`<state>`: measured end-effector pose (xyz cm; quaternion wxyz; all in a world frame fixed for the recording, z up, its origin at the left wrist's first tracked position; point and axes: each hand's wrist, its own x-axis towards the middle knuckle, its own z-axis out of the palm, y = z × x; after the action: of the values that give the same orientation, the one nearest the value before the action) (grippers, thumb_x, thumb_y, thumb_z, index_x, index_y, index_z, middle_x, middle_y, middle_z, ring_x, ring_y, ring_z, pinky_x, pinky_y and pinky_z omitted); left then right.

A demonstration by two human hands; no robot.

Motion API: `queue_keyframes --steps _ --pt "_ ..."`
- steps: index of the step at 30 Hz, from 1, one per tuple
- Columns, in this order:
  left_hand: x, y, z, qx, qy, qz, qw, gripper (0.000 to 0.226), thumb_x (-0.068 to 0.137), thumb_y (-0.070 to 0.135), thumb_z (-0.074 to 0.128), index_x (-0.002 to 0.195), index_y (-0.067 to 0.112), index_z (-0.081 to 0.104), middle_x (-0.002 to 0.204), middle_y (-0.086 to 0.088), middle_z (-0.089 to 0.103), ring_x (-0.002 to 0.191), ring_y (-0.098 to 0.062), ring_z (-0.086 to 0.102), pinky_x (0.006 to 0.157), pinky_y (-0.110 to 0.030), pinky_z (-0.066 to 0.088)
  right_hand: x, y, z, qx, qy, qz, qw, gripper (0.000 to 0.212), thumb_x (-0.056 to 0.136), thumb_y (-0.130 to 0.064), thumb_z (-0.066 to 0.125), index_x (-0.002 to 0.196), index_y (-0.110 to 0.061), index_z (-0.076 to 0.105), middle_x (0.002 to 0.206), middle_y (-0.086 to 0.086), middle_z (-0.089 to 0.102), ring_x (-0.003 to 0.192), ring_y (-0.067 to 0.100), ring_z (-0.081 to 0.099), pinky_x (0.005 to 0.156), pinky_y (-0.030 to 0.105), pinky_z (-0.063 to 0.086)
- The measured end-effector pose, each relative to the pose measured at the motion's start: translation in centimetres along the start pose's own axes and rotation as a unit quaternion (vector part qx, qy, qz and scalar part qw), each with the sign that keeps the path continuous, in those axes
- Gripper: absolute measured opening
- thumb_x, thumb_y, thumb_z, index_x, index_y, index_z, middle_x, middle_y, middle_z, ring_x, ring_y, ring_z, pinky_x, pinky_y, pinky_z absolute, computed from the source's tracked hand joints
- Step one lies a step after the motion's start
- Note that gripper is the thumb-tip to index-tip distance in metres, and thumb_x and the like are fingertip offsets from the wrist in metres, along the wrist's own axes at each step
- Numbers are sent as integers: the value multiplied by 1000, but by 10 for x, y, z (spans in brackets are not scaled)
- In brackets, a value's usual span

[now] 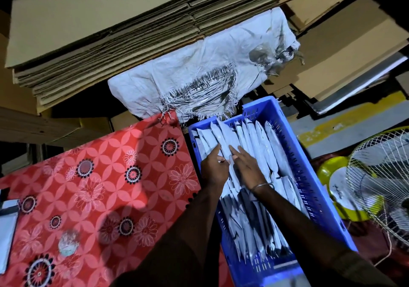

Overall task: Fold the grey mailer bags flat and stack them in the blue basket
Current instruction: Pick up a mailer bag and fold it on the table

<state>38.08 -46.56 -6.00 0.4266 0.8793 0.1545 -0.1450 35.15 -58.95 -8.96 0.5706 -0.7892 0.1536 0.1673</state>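
The blue basket (295, 154) stands to the right of the red table, packed with several folded grey mailer bags (269, 147) standing on edge in rows. Both my hands are inside its far half. My left hand (212, 168) grips one folded mailer bag (229, 139) near the left wall, with the index finger stretched along it. My right hand (245, 165) lies with straight fingers against the other side of that bag and on the neighbouring bags. A thin bangle sits on my right wrist.
A red floral cloth (99, 176) covers the table on the left; a pale flat item (6, 231) lies at its left edge. A torn white woven sack (199, 74) and stacked flat cardboard (99, 43) sit behind. A wire-guard fan (380, 176) stands right of the basket.
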Motion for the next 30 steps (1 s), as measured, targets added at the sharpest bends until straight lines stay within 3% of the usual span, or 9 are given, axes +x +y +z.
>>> queue_keyframes --steps 4,7,11,15,19,24,26,30 --pt "0 -6 -5 79 6 26 997 61 89 21 76 146 24 55 101 -4 71 98 -21 67 81 -26 50 -3 7 23 -79 -18 17 997 67 83 -74 13 148 -61 23 169 -11 7 156 17 4 126 45 4" --pt "-4 -9 -8 125 12 61 990 60 89 24 77 145 22 56 108 -11 65 103 -26 62 89 -31 46 -5 9 25 -74 -6 30 997 66 86 -71 14 149 -59 24 169 -9 7 156 20 3 126 43 3" --pt "-10 -7 -16 116 5 91 989 58 84 14 77 139 14 60 90 -7 66 95 -27 62 89 -39 51 -9 4 15 -94 -7 29 995 61 92 -70 18 151 -56 23 169 -5 6 156 22 2 126 42 3" --pt "-25 -3 -30 105 8 85 991 53 83 15 77 134 15 63 89 -4 70 96 -27 65 90 -36 52 -20 2 5 -99 5 16 995 72 88 -75 16 154 -48 24 169 1 12 156 21 5 127 46 5" --pt "-56 -9 -45 57 8 86 995 48 84 16 76 131 16 67 91 -3 70 87 -23 68 83 -34 54 -44 -14 0 -109 31 -1 994 50 108 -44 33 157 -35 28 168 2 13 156 22 6 126 43 5" --pt "-101 -36 -75 -27 6 71 997 41 85 12 73 125 19 68 92 2 68 85 -15 71 79 -27 56 -78 -36 3 -85 50 -49 994 48 109 -34 39 155 -19 37 165 5 24 155 20 12 124 28 5" --pt "-119 -46 -92 -56 15 76 995 34 85 15 70 118 21 71 87 5 68 81 -16 71 71 -23 54 -92 -48 6 -65 60 -75 993 46 107 -28 46 151 -13 44 161 6 33 153 21 21 122 24 10" --pt "-146 -72 -133 -90 37 90 991 28 92 12 66 113 30 71 85 3 72 69 -9 67 62 -22 52 -119 -72 22 -55 47 -129 989 46 104 -33 54 145 -14 53 151 4 50 142 17 42 119 31 30"
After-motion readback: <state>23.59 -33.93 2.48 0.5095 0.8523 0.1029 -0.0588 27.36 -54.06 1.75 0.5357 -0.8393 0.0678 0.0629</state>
